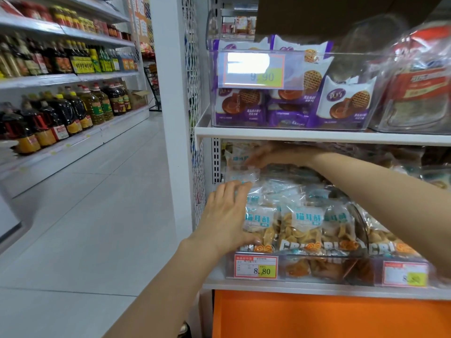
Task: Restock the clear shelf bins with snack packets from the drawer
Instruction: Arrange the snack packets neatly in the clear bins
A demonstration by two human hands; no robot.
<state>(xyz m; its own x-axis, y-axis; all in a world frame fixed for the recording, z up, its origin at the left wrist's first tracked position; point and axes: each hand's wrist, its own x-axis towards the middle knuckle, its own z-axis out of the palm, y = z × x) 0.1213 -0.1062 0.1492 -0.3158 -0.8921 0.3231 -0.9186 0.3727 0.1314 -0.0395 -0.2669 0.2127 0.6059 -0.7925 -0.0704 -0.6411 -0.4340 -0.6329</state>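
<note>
Lower bin: a clear bin (329, 269) is set on the bottom shelf, near and right of centre, and is packed to above its rim.
Snack packets: see-through packets (307, 223) of golden twisted crisps are stood upright in rows, each marked with a white and teal label and silver lettering along the bottom. More are heaped loosely toward the far side.
Aisle shelving: long shelves (73, 79) of oil and sauce bottles (61, 118) are seen across the aisle on the left.
Upper shelf: a white board (317, 137) is fixed just above the heap, so little room is left over the far packets.
Upper bin: a second clear bin (292, 69) on that board is filled with purple biscuit packs (346, 103).
Orange panel: an orange front (317, 315) is seen below the bottom shelf.
Price tag: a red and yellow tag (256, 265) reading 8.80 is fixed to the lower bin's front.
Left hand: the left hand (227, 215) is laid flat against the left side of the nearest packets, fingers straight and close together, thumb touching the bottom of the front packet.
Right hand: the right hand (271, 156) is reached far in under the upper shelf, its fingers stretched left onto a far packet. It is blurred, so a grip cannot be told.
</note>
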